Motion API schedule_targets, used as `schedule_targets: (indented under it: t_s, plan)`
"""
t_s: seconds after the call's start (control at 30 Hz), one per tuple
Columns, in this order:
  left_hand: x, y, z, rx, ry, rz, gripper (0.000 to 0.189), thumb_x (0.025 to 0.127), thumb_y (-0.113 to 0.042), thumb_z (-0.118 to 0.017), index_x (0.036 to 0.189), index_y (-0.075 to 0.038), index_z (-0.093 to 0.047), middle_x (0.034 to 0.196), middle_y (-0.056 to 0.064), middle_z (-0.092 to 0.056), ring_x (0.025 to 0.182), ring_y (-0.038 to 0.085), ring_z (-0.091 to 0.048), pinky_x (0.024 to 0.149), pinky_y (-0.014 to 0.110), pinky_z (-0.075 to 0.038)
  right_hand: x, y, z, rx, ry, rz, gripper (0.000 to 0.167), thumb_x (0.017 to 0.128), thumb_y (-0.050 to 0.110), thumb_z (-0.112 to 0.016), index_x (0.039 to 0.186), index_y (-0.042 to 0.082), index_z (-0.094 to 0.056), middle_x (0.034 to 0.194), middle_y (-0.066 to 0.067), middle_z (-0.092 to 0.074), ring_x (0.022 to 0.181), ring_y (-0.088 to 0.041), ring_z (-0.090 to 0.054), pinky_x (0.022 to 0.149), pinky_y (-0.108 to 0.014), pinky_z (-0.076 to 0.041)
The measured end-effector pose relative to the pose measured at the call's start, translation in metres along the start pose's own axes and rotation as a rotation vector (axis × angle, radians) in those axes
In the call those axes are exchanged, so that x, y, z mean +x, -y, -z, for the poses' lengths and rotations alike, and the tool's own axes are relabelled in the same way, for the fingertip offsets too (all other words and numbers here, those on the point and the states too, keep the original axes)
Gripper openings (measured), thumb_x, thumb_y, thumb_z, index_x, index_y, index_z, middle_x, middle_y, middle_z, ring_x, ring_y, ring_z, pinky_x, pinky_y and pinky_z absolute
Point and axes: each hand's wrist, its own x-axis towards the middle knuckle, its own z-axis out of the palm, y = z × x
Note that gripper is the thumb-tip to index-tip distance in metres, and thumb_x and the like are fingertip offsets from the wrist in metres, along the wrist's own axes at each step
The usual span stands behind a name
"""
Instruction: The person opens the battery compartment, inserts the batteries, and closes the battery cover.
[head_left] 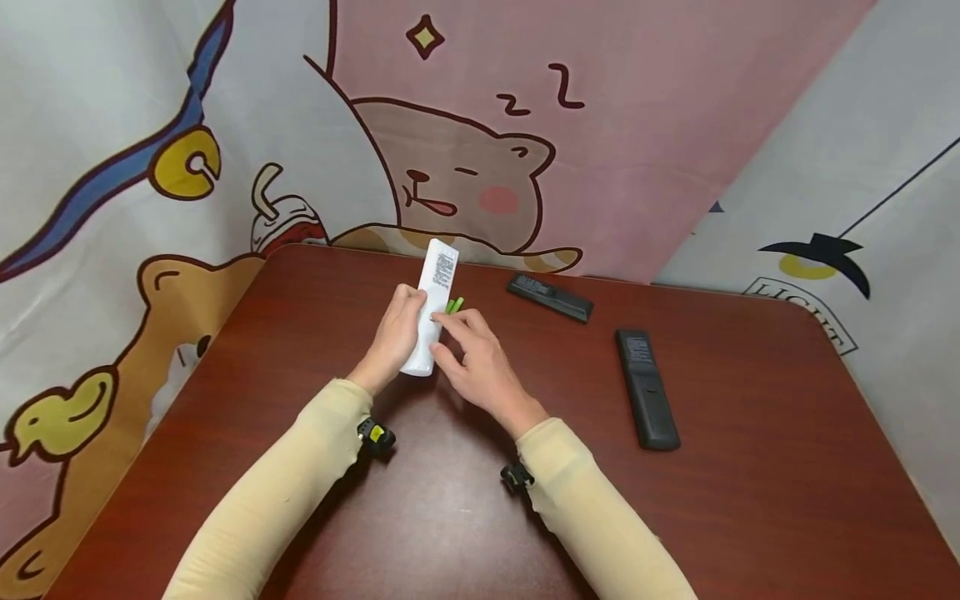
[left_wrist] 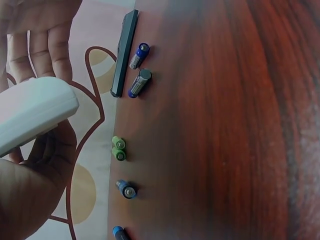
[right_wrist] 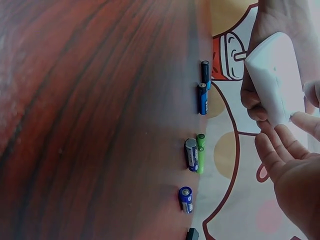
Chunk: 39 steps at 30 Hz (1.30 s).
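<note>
In the head view a white remote control (head_left: 428, 321) is held above the table, its labelled back facing up. My left hand (head_left: 393, 333) grips it along its left side, thumb on the back. My right hand (head_left: 483, 362) touches the back with its index fingertip, its thumb near the lower right edge. From the right wrist view, the fingers of my right hand (right_wrist: 295, 165) extend close under the remote (right_wrist: 277, 80). Two green batteries (head_left: 454, 305) stand behind the remote. The left wrist view shows the green batteries (left_wrist: 119, 148) between several blue ones.
On the wooden table (head_left: 465, 508), a black remote (head_left: 551, 297) lies at the back and another (head_left: 647, 387) lies to the right. Blue batteries (right_wrist: 190, 154) stand near the green ones. A printed cloth (head_left: 637, 108) hangs behind the table.
</note>
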Motion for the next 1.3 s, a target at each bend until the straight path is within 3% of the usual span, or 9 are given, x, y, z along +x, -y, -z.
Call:
schedule_targets:
  t_s: [0.33,0.57,0.83,1.3]
  plan:
    - [0.002,-0.005,-0.007,0.058,-0.006,0.04,0.033,0.108,-0.035,-0.036,0.11,-0.005,-0.048,0.102,0.019,-0.059,0.094,0.032,-0.06,0.079,0.035,-0.045,0.004,-0.003,0.002,0.086,-0.027,-0.02,0.035,0.097,0.006,-0.066,0.131,-0.002,-0.064,0.114,-0.018,-0.058,0.092,-0.029,-0.066,0.081,-0.044,-0.058]
    - [0.003,-0.004,-0.01,0.052,0.0,0.044,0.034,0.108,-0.037,-0.034,0.11,-0.006,-0.047,0.104,0.019,-0.06,0.096,0.033,-0.061,0.079,0.037,-0.045,0.007,-0.007,0.0,0.121,-0.08,-0.003,0.027,0.094,0.003,-0.066,0.121,-0.003,-0.066,0.106,-0.017,-0.06,0.087,-0.025,-0.066,0.077,-0.039,-0.058]
    - [0.004,-0.006,-0.014,0.087,0.012,0.044,0.035,0.108,-0.038,-0.034,0.113,-0.007,-0.048,0.109,0.018,-0.058,0.099,0.034,-0.057,0.083,0.041,-0.045,0.011,-0.01,0.001,0.183,-0.105,-0.058,0.019,0.093,0.002,-0.068,0.111,-0.002,-0.065,0.1,-0.018,-0.059,0.086,-0.027,-0.065,0.076,-0.046,-0.058]
    - [0.002,-0.01,-0.009,0.064,-0.007,0.011,0.034,0.107,-0.04,-0.035,0.111,-0.008,-0.048,0.104,0.018,-0.057,0.097,0.033,-0.057,0.083,0.04,-0.044,0.018,-0.005,0.004,0.258,-0.105,-0.139,0.016,0.093,0.004,-0.07,0.108,0.001,-0.066,0.102,-0.017,-0.06,0.091,-0.028,-0.067,0.078,-0.029,-0.055]
